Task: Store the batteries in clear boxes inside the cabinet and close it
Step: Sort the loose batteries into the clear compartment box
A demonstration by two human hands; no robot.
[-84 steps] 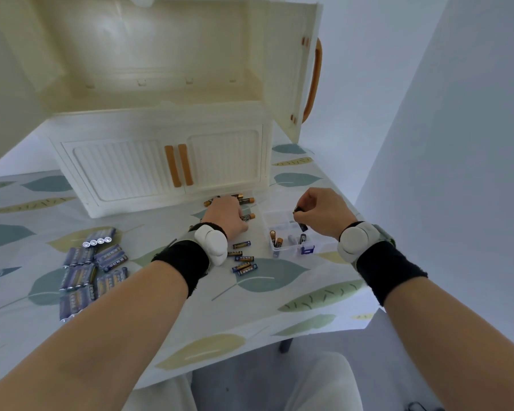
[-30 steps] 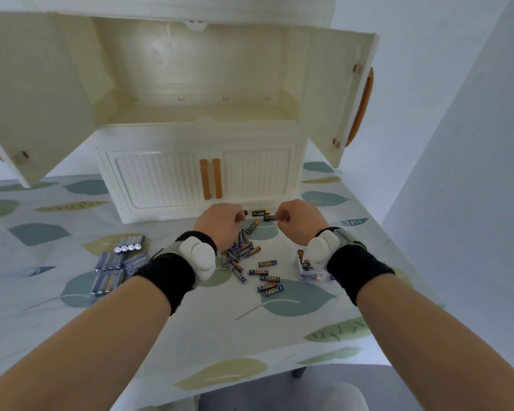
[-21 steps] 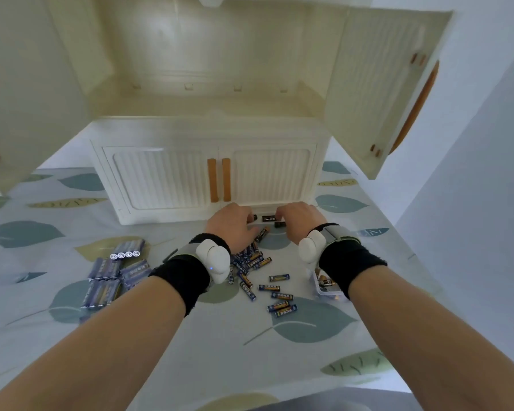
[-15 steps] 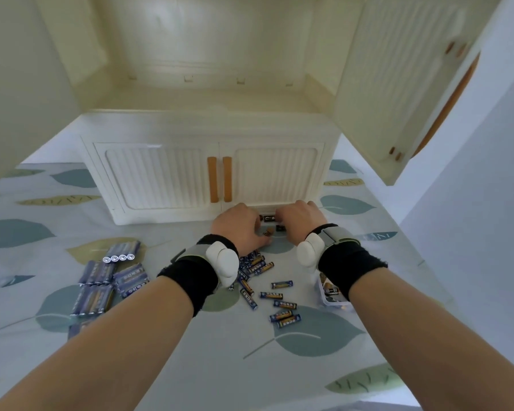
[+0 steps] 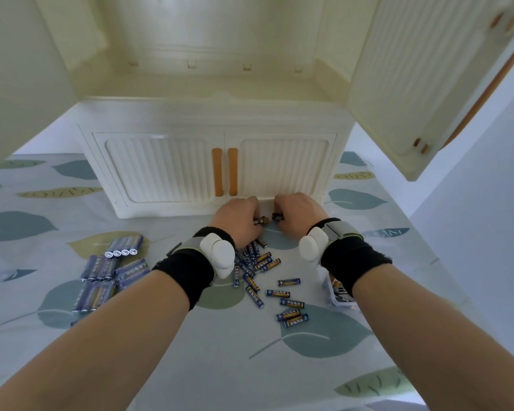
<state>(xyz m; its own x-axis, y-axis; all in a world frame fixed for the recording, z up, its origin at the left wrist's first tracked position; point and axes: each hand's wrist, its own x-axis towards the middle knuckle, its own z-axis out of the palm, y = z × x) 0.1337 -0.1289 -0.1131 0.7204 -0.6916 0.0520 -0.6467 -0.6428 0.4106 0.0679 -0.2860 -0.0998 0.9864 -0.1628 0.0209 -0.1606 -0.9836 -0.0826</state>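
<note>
Leaf-patterned tablecloth (image 5: 279, 378), pale wall (image 5: 487, 232) beside.

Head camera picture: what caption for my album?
Two hands picking up batteries before an open cabinet.

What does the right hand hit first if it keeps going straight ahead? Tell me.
Probably the cabinet's closed lower right door: the right hand, clutching a battery, points at its base, though depth is unclear.
</note>
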